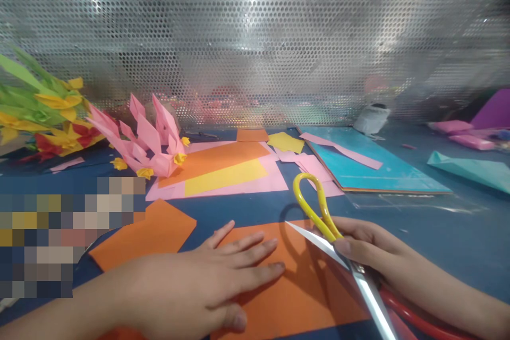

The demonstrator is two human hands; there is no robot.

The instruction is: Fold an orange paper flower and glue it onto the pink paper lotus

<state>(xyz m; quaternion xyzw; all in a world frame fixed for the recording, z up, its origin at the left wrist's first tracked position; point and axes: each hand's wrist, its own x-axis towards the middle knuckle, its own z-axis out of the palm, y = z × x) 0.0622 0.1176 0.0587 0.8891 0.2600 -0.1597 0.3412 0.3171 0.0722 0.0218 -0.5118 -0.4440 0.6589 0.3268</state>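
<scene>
My left hand (215, 281) lies flat with fingers spread on an orange sheet of paper (306, 303). Held over the right part of that sheet are scissors (368, 292) with one yellow and one red handle loop. My right hand (374, 249) grips them near the pivot, thumb on top. Their blades are spread apart, one tip pointing left and the other toward the bottom edge. Another orange piece (151, 234) rests beyond my left wrist. My right fingers are partly hidden behind the scissors.
Pink folded-paper shapes (151, 138) and green-yellow paper flowers (51, 101) stand at left. Pink, orange and yellow strips (227, 175) lie mid-table. A blue folder (370, 164) bears a pink strip. Teal paper (470, 170) lies right. A perforated metal panel (255, 37) rises behind. Part of the left is pixelated.
</scene>
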